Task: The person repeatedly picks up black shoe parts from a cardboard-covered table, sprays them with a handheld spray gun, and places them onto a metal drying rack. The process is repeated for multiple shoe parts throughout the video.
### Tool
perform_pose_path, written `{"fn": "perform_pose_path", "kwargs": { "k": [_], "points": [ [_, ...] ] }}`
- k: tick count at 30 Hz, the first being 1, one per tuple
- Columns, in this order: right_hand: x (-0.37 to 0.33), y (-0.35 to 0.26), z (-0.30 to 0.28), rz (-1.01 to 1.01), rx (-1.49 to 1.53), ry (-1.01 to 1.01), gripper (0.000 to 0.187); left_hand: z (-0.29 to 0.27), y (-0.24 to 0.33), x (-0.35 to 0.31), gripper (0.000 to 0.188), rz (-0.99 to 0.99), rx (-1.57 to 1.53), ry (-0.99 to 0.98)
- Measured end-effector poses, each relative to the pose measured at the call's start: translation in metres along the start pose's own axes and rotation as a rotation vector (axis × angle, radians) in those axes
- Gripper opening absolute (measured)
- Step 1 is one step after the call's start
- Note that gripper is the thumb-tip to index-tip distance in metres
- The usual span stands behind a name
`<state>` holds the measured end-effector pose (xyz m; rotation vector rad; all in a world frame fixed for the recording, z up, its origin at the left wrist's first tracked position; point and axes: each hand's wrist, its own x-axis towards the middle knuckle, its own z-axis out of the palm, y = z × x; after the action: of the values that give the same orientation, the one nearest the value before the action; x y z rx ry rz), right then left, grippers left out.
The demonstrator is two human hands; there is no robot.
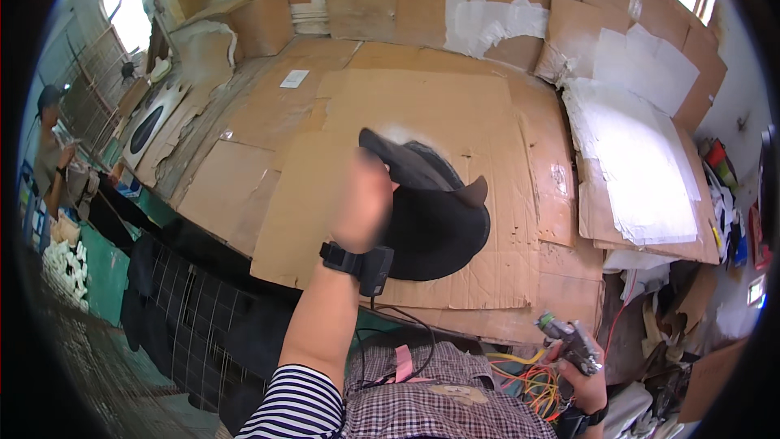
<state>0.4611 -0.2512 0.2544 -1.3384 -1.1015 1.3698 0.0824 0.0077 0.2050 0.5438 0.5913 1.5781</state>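
Note:
A black, soft hat-like piece (439, 232) with a rounded body and an upturned, curled edge rests on a cardboard sheet (325, 219) at the middle of the table. My left hand (364, 199), partly blurred, is closed at its left side, the thumb tip lying against the black material. The fingers behind the edge are hidden. Low on the right, beside my apron, my right hand (581, 374) grips a dark metallic hand tool (575, 348) with a green end, perhaps a spray gun. A yellow hose (520, 357) runs close to that hand.
Tangled orange and yellow cords (540, 390) hang near my right hand. A white-covered cardboard panel (634, 171) stands at the right. Cardboard boxes (252, 12) line the back. At far left another person (61, 146) stands beside wire mesh racks (191, 309).

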Motion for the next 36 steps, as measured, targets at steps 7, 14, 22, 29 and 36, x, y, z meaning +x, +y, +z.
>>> {"fn": "perform_pose_path", "kwargs": {
  "k": [7,14,22,29,36],
  "points": [
    [0.02,0.009,0.047,0.163,-0.093,-0.311,0.06,-0.017,0.104,-0.085,0.046,0.253,-0.111,-0.017],
    [0.035,0.007,0.116,0.179,-0.172,-0.627,0.057,-0.093,0.168,-0.228,0.051,0.346,-0.109,0.315],
    [0.023,-0.01,0.205,0.15,-0.313,-0.808,0.069,-0.246,0.204,-0.366,0.042,0.561,-0.22,0.68],
    [0.019,-0.008,0.265,0.175,-0.431,-0.912,0.068,-0.355,0.256,-0.484,0.048,0.967,-0.186,0.979],
    [0.011,-0.003,0.292,0.188,-0.475,-0.932,0.063,-0.457,0.221,-0.577,0.058,1.1,-0.268,1.324]
  ]
}}
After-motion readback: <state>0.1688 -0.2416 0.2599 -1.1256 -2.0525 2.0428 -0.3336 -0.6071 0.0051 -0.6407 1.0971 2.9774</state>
